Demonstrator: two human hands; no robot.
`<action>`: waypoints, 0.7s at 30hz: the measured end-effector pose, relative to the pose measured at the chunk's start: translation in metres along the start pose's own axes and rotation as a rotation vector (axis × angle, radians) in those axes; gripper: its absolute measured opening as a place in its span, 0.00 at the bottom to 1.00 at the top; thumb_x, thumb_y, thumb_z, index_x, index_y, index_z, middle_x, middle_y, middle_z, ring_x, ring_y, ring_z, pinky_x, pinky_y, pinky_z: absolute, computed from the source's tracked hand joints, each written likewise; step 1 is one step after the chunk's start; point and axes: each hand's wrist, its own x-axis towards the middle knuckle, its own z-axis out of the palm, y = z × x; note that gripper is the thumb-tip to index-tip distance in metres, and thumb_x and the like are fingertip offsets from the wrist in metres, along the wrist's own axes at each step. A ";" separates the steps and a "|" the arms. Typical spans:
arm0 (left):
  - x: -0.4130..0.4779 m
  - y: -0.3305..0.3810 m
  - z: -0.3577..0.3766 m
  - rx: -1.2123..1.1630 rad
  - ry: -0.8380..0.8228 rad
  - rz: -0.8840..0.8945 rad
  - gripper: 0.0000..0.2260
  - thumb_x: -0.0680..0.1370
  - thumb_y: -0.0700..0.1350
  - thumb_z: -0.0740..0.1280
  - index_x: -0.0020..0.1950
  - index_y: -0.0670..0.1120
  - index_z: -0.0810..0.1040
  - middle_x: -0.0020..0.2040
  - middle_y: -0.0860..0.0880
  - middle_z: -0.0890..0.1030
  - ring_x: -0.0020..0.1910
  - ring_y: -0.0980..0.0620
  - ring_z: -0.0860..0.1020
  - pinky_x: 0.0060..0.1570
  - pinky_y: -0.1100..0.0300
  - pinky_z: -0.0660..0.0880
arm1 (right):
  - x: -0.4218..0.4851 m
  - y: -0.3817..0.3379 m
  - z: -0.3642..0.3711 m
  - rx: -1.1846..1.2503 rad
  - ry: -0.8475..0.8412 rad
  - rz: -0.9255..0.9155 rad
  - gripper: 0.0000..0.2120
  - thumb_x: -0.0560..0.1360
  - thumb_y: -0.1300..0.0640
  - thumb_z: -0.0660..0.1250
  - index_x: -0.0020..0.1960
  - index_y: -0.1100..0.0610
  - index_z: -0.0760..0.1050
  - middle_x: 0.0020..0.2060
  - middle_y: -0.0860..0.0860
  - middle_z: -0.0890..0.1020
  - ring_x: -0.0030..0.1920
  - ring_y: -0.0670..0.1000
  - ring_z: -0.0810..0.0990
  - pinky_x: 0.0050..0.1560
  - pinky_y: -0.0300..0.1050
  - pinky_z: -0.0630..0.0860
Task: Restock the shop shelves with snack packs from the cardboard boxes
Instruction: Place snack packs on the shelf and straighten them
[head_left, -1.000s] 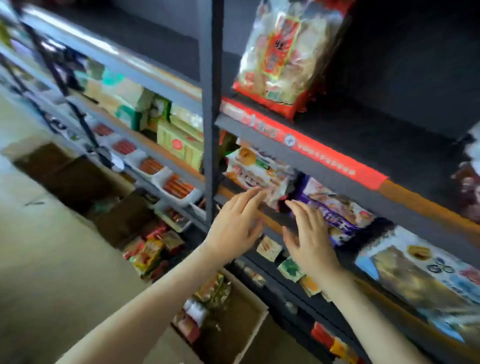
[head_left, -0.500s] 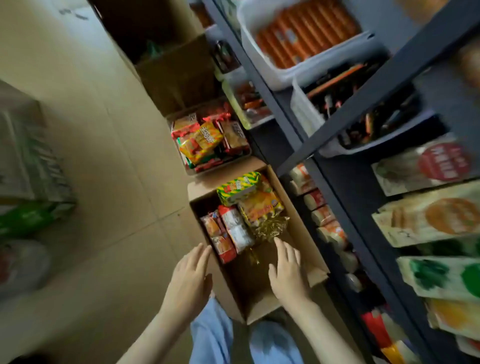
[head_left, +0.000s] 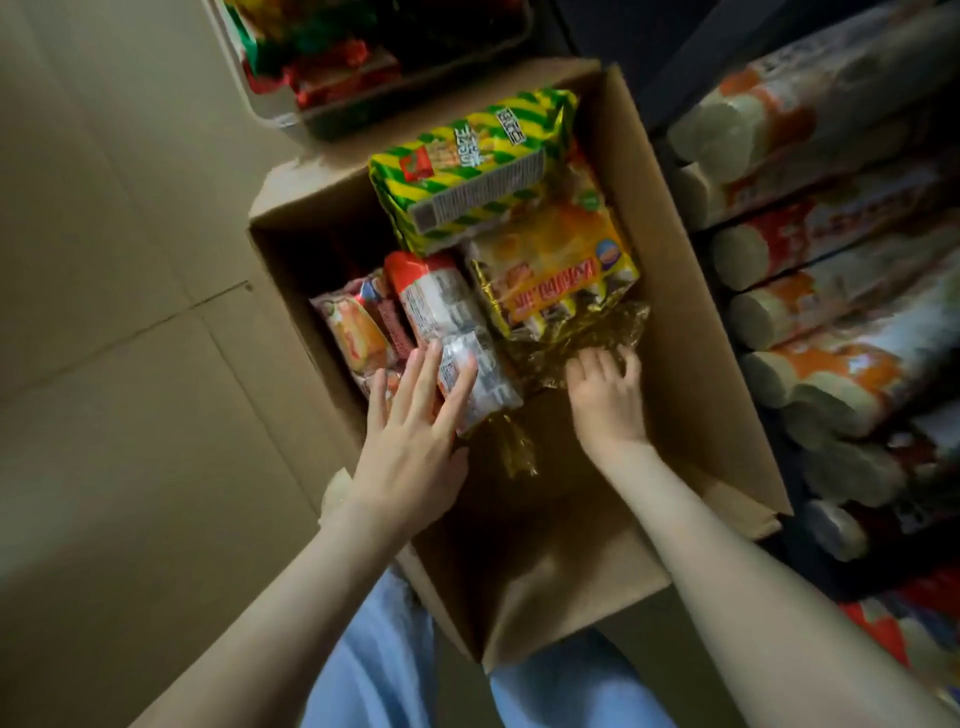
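Note:
An open cardboard box (head_left: 691, 332) stands on the floor below me, with snack packs in its far half. My left hand (head_left: 415, 441) lies with spread fingers on a red-and-white pack (head_left: 447, 317), touching it but not closed around it. To the left of that pack is a pink-and-orange pack (head_left: 356, 332). My right hand (head_left: 608, 400) reaches into the box, fingers curled on the crinkled gold end of a gold-and-orange pack (head_left: 556, 280). A green-and-yellow striped pack (head_left: 467, 166) lies on top at the far end.
Shelves on the right hold rows of round wafer rolls (head_left: 831, 291) in orange-and-white wrappers. A clear plastic tub (head_left: 275, 111) of red and green snacks stands beyond the box. Beige tiled floor (head_left: 114, 312) spreads to the left. My blue trousers (head_left: 384, 660) show below.
My view swung from the shelf down to the box on the floor. Both hands left the shelf packs, dropped into the box and now touch packs there.

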 end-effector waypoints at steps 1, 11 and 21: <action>-0.002 0.001 0.004 -0.004 -0.009 0.007 0.45 0.64 0.46 0.77 0.77 0.45 0.60 0.75 0.35 0.60 0.75 0.38 0.55 0.70 0.36 0.52 | 0.003 0.003 0.000 0.022 0.082 -0.001 0.13 0.64 0.72 0.67 0.48 0.65 0.80 0.43 0.60 0.82 0.48 0.60 0.81 0.63 0.58 0.65; 0.005 0.030 -0.035 0.009 0.033 0.055 0.47 0.63 0.46 0.78 0.77 0.47 0.58 0.75 0.36 0.61 0.75 0.36 0.59 0.69 0.37 0.51 | -0.009 0.020 -0.031 0.015 -0.193 -0.052 0.55 0.72 0.63 0.69 0.75 0.47 0.27 0.77 0.57 0.37 0.77 0.58 0.37 0.72 0.61 0.36; 0.044 -0.003 0.048 0.212 -0.008 0.298 0.51 0.53 0.57 0.83 0.73 0.47 0.68 0.74 0.38 0.62 0.75 0.41 0.54 0.71 0.35 0.51 | 0.038 0.020 0.040 0.083 0.289 -0.135 0.50 0.65 0.69 0.73 0.78 0.49 0.50 0.76 0.61 0.55 0.76 0.61 0.50 0.73 0.62 0.49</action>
